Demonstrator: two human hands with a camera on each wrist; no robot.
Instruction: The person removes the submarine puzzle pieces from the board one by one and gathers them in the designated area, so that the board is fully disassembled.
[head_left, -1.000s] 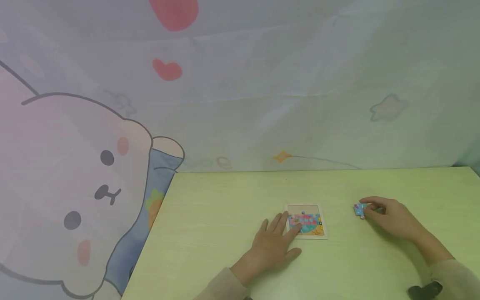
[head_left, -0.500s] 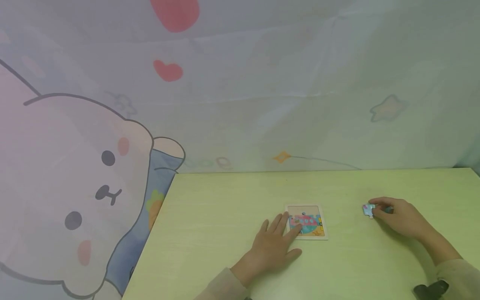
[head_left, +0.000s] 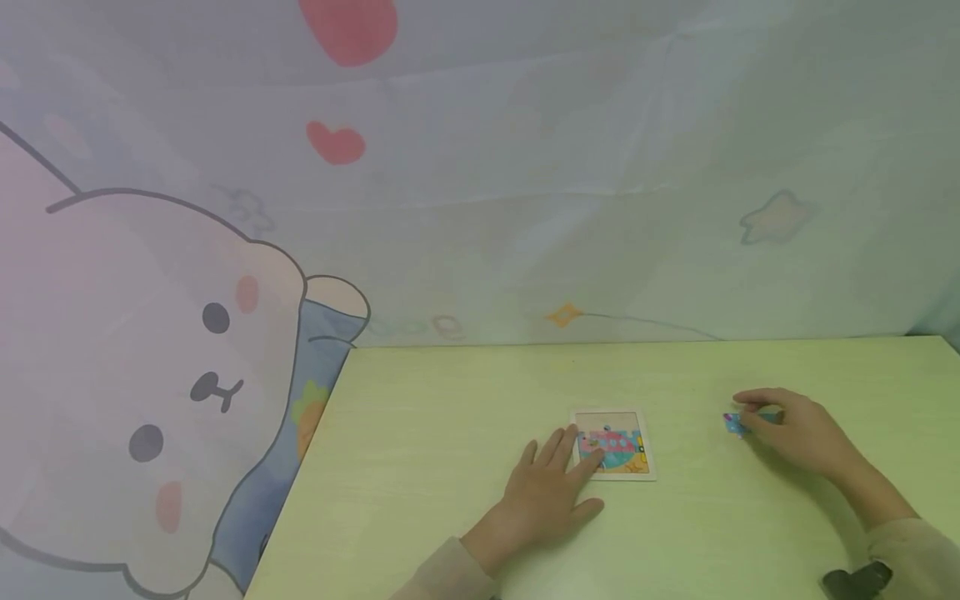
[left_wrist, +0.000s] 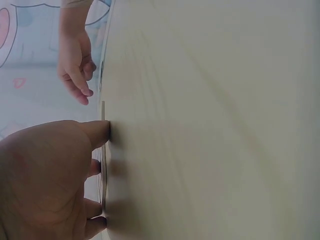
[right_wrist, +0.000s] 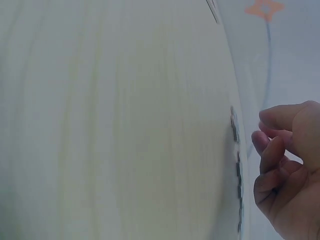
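In the head view my left hand (head_left: 542, 493) lies with spread fingers on the left edge of a square jigsaw board (head_left: 651, 446). The board's lower part bears a pink and blue picture; its upper strip is bare. My right hand (head_left: 802, 433) hovers with bent fingers over a blue and purple puzzle piece (head_left: 732, 424), another blue piece showing behind the thumb. The right wrist view shows several pieces (right_wrist: 235, 125) lying flat on the table, apart from my right hand (right_wrist: 290, 175), and nothing seen between its fingers. Edge-on under my left hand (left_wrist: 45, 175) is the board (left_wrist: 103, 170).
A light yellow-green table (head_left: 450, 417) ends at a hanging cloth backdrop (head_left: 525, 167) printed with hearts, stars and a bear. A dark object (head_left: 857, 580) sits by the right sleeve (head_left: 915, 546).
The puzzle piece at my right fingertips has shifted slightly right, and those fingers have since come up off it. My left hand and the board have stayed in place.
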